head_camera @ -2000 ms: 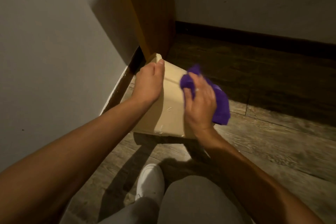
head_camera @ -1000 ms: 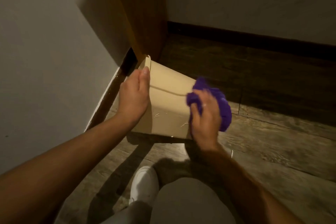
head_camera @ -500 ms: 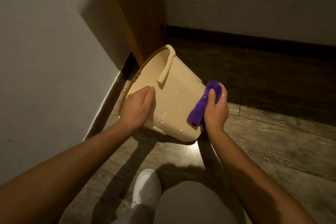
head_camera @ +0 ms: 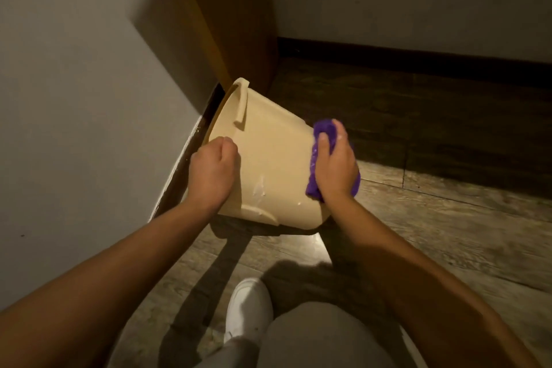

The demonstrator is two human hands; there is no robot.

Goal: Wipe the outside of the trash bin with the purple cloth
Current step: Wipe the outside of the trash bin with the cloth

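Note:
A cream plastic trash bin (head_camera: 274, 164) lies tipped on the wooden floor, its open mouth turned toward the wall on the left and its base toward me. White smears mark its side near the base. My left hand (head_camera: 212, 172) grips the bin's left side near the rim, fingers curled. My right hand (head_camera: 336, 167) holds a bunched purple cloth (head_camera: 324, 131) pressed against the bin's right side.
A grey wall (head_camera: 83, 98) with a dark baseboard runs along the left. A wooden door frame (head_camera: 221, 15) stands just behind the bin. Dark wood floor (head_camera: 433, 134) stretches to the right. My white shoe (head_camera: 248, 308) and grey-trousered knee are below the bin.
The bin has been rolled, so a handle now faces up. My right hand slid the cloth from the top face round to the right side. My left hand shifted down the left side.

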